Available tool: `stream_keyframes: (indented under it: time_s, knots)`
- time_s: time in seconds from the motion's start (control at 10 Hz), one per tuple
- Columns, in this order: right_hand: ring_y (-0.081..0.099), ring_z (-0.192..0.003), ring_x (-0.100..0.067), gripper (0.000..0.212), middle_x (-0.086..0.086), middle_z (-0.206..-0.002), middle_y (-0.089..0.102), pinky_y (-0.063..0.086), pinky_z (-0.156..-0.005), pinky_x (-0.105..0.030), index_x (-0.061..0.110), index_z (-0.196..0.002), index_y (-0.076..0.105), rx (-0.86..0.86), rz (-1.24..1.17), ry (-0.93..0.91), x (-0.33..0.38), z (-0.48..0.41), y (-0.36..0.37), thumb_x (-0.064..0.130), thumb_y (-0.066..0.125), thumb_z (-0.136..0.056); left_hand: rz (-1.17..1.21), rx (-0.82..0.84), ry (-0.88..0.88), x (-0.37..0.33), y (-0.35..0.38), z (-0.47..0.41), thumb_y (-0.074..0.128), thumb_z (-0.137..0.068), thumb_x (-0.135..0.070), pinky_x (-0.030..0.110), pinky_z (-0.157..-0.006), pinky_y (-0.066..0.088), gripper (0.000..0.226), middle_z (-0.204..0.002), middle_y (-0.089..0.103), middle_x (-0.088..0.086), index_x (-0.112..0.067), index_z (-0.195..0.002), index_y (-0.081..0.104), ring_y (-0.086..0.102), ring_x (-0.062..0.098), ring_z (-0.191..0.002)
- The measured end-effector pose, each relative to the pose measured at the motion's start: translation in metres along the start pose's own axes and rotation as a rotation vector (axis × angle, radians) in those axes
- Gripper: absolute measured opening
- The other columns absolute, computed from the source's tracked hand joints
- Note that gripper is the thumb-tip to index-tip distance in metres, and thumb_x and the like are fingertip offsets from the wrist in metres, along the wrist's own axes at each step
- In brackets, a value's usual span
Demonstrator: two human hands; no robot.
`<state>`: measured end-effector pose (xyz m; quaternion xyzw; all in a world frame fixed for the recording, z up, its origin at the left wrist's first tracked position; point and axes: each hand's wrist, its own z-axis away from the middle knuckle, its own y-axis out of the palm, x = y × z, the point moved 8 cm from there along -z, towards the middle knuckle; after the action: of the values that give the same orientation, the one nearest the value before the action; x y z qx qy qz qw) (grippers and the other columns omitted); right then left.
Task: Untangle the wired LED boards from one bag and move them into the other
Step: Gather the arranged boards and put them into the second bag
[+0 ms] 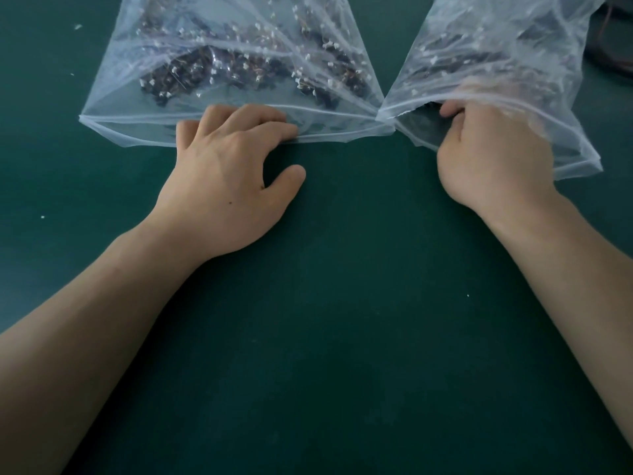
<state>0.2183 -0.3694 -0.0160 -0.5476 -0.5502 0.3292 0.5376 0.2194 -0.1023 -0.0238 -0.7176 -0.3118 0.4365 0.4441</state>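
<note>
On the dark green table top (342, 320), two clear plastic zip bags lie side by side at the far edge, mouths facing the person, near corners touching. The left clear bag (116, 130) holds a tangled heap of dark wired LED boards with small white connectors (178, 77), spread across its middle. The right clear bag (582, 156) holds a second heap of the same boards (455, 63), further back in the bag.

The left hand (226, 166) is palm down with its fingers (246, 116) relaxed and laid over the near lip of the left bag, pressing it to the table. Its thumb is spread apart on the bare table, off the bag.

The right hand (489, 159) is pushed into the mouth of the right bag, with film draped over the knuckles. The thumb is bent inward at the opening. The fingers are hidden under the plastic, so can't tell whether they grip boards, film or nothing.

Dark cables (613, 53) lie at the far right edge, beside the right bag. A few white specks (42, 217) dot the table on the left.
</note>
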Motion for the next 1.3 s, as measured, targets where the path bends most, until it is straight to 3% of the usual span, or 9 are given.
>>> stream_keyframes:
  time_s: [0.2,0.3,0.5,0.6,0.7,0.8,0.9,1.0,1.3]
  knots:
    - [0.056,-0.106,-0.043,0.04,-0.022,-0.114,0.061,0.046,-0.097,-0.053,0.003,-0.112,0.058,0.152,0.05,0.093,-0.006,-0.002,0.014,0.032,0.033,-0.1,-0.004,-0.002,-0.002,0.0,0.0,-0.001,0.047,-0.096,-0.053,0.034,-0.107,0.016,0.054,-0.149,0.051,-0.016,-0.03,-0.142,0.061,0.035,0.019,-0.142]
    - [0.048,-0.132,-0.047,0.058,-0.026,-0.143,0.052,0.037,-0.114,-0.063,0.007,-0.144,0.04,0.225,0.089,0.14,-0.006,-0.002,0.017,0.038,0.027,-0.097,-0.005,-0.003,-0.001,0.0,0.0,-0.001,0.047,-0.095,-0.054,0.034,-0.107,0.016,0.055,-0.149,0.051,-0.016,-0.03,-0.142,0.061,0.035,0.019,-0.142]
    - [0.051,-0.127,-0.049,0.06,-0.029,-0.139,0.054,0.041,-0.111,-0.06,0.003,-0.144,0.041,0.173,0.114,0.139,-0.008,0.0,0.013,0.039,0.028,-0.098,-0.01,-0.002,0.001,0.0,0.0,-0.001,0.047,-0.095,-0.054,0.034,-0.106,0.017,0.054,-0.149,0.051,-0.017,-0.03,-0.142,0.061,0.035,0.02,-0.141]
    - [0.063,-0.104,-0.037,0.043,-0.013,-0.113,0.066,0.052,-0.086,-0.047,0.01,-0.128,0.057,0.058,0.043,0.037,0.0,0.0,0.005,0.039,0.04,-0.101,-0.007,-0.007,0.0,0.001,0.0,-0.001,0.047,-0.095,-0.054,0.034,-0.107,0.016,0.054,-0.148,0.052,-0.017,-0.03,-0.142,0.061,0.035,0.02,-0.141]
    - [0.051,-0.069,-0.004,0.017,0.018,-0.081,0.056,0.033,-0.059,-0.024,0.026,-0.106,0.064,0.062,-0.131,-0.042,0.008,0.001,0.005,0.034,0.049,-0.104,-0.006,-0.005,0.0,0.0,0.0,-0.001,0.047,-0.095,-0.054,0.034,-0.107,0.016,0.054,-0.148,0.052,-0.017,-0.03,-0.142,0.061,0.035,0.019,-0.141]
    - [0.045,-0.069,-0.004,0.03,0.021,-0.083,0.049,0.034,-0.075,-0.029,0.023,-0.126,0.063,0.108,-0.19,0.019,0.0,-0.001,0.011,0.04,0.049,-0.104,-0.006,-0.003,0.004,0.001,0.001,-0.002,0.047,-0.095,-0.054,0.034,-0.107,0.016,0.055,-0.148,0.052,-0.016,-0.029,-0.142,0.061,0.035,0.02,-0.141]
    - [0.06,-0.113,-0.032,0.052,-0.004,-0.123,0.063,0.042,-0.089,-0.041,0.024,-0.144,0.046,0.192,-0.149,0.074,-0.004,-0.001,0.018,0.052,0.041,-0.101,-0.008,-0.007,0.003,0.001,0.001,-0.001,0.047,-0.095,-0.054,0.034,-0.107,0.016,0.055,-0.148,0.052,-0.017,-0.03,-0.142,0.061,0.036,0.019,-0.141]
    - [0.034,-0.151,-0.037,0.069,-0.004,-0.167,0.033,0.034,-0.118,-0.06,0.042,-0.16,0.017,0.259,-0.148,0.113,-0.002,-0.001,0.019,0.057,0.036,-0.095,0.0,-0.007,0.001,0.001,0.001,-0.001,0.047,-0.095,-0.054,0.033,-0.107,0.015,0.054,-0.148,0.052,-0.017,-0.03,-0.141,0.061,0.036,0.019,-0.141]
    - [0.046,-0.14,-0.047,0.065,-0.02,-0.169,0.023,0.044,-0.107,-0.059,0.015,-0.162,0.024,0.172,0.158,-0.008,0.013,0.017,0.011,0.05,0.031,-0.107,0.003,0.001,-0.009,0.001,0.001,-0.001,0.047,-0.095,-0.053,0.033,-0.107,0.014,0.053,-0.149,0.051,-0.017,-0.031,-0.142,0.061,0.035,0.018,-0.141]
